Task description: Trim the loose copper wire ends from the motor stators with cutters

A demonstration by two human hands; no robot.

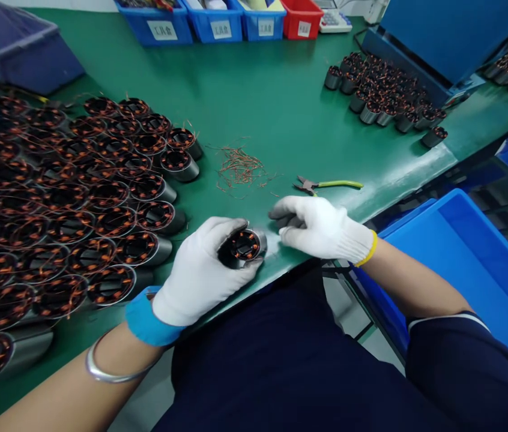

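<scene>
My left hand, in a white glove with a blue cuff, is wrapped round a motor stator at the front edge of the green bench. The stator is a metal cylinder, its open top showing a black core and orange copper windings. To its right, my right hand, in a white glove with a yellow cuff, hovers with fingers loosely bent and apart; nothing shows in them. Just beyond it lie cutting pliers with green handles, one handle partly hidden by the glove. A pile of copper wire clippings lies behind the stator.
Many stators with loose wire ends crowd the bench on the left. More stators stand at back right beside a blue machine. Blue bins and a red bin line the back. A blue crate sits below right.
</scene>
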